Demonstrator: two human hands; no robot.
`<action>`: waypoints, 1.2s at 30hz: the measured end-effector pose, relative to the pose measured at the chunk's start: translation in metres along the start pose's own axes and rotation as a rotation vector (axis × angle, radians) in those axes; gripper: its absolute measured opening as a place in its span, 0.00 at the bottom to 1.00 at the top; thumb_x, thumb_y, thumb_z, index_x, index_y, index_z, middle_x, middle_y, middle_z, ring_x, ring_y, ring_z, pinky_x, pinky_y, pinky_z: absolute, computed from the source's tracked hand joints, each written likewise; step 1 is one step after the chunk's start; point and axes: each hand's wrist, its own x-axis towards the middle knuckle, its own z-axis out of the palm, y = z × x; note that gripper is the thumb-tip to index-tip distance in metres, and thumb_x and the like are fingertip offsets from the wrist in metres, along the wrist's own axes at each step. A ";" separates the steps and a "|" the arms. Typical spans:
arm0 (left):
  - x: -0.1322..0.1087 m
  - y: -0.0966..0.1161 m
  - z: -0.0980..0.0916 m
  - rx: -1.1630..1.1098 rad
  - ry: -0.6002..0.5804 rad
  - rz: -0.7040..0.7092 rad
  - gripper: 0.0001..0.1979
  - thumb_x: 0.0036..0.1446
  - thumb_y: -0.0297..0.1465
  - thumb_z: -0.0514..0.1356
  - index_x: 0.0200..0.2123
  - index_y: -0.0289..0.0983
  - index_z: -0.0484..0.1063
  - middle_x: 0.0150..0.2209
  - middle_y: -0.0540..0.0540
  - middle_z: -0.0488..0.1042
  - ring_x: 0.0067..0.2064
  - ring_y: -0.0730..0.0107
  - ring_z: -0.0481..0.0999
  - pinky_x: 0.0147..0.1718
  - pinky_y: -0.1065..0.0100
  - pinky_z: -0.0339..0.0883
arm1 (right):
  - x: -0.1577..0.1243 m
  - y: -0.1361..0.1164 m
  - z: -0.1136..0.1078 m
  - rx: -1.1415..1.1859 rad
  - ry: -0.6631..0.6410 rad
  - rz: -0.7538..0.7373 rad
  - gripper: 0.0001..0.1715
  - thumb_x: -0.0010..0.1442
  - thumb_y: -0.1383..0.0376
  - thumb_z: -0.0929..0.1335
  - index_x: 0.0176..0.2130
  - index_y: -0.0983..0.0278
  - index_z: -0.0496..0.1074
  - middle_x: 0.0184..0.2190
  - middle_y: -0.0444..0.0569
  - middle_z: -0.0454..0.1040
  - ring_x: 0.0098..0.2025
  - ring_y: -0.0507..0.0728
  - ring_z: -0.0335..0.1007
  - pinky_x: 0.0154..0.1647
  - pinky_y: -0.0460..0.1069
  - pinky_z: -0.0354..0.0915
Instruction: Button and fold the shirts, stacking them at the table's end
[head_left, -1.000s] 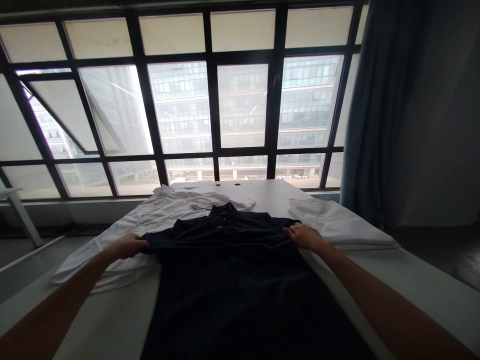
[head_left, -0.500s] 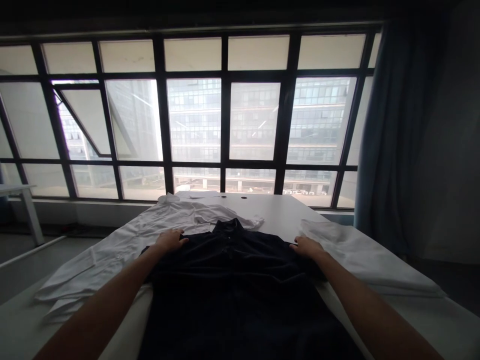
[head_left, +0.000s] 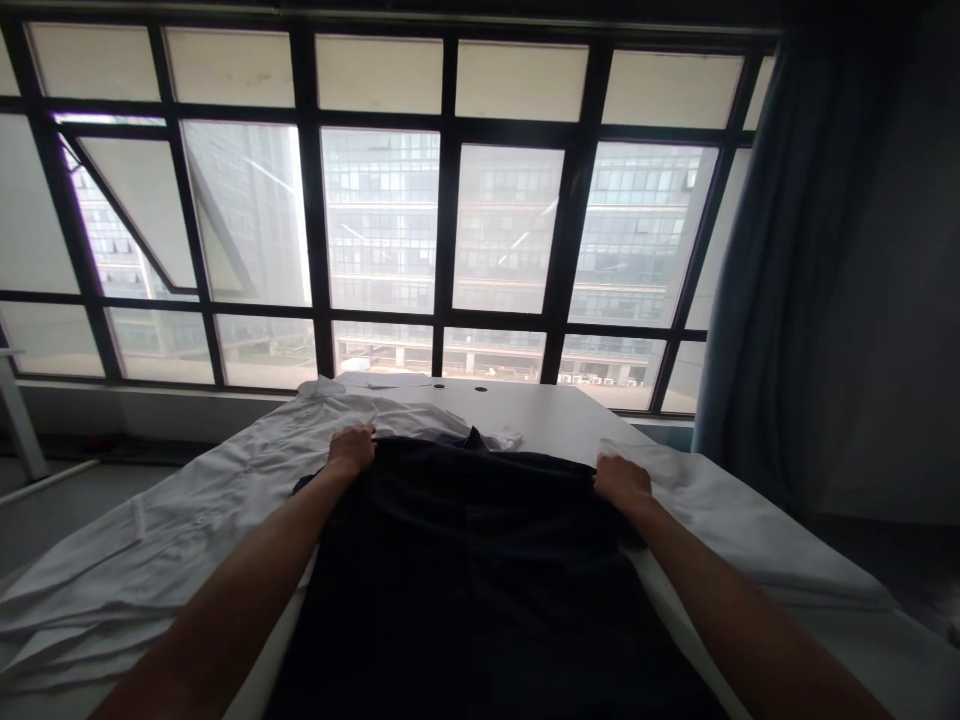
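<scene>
A dark navy or black shirt [head_left: 472,570] spreads over the near part of the white table, running down past the bottom of the view. My left hand [head_left: 352,447] is closed on its left shoulder, and my right hand [head_left: 622,480] grips the opposite shoulder. Between the two hands the upper edge is lifted and stretched into a nearly straight line. Only a small pointed bit of the collar shows behind that edge; the rest of the collar is hidden. The fingertips of both hands are partly hidden in the cloth.
A rumpled white shirt [head_left: 225,500] lies to the left, reaching behind my left hand. Folded white cloth [head_left: 735,510] rests at the right. The white table [head_left: 540,405] extends toward a large window [head_left: 382,220]; a blue-grey curtain [head_left: 772,300] hangs at the right.
Both hands have closed on the dark shirt's shoulders and raised its upper edge, which now covers most of the collar. The camera view has shifted slightly.
</scene>
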 end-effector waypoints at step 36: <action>-0.053 0.148 0.033 -0.200 -0.255 0.059 0.13 0.61 0.28 0.55 0.43 0.30 0.77 0.46 0.31 0.78 0.50 0.49 0.78 0.45 0.58 0.72 | -0.046 -0.197 -0.004 0.539 0.064 -0.324 0.10 0.60 0.67 0.68 0.39 0.69 0.78 0.37 0.58 0.78 0.43 0.64 0.76 0.41 0.49 0.67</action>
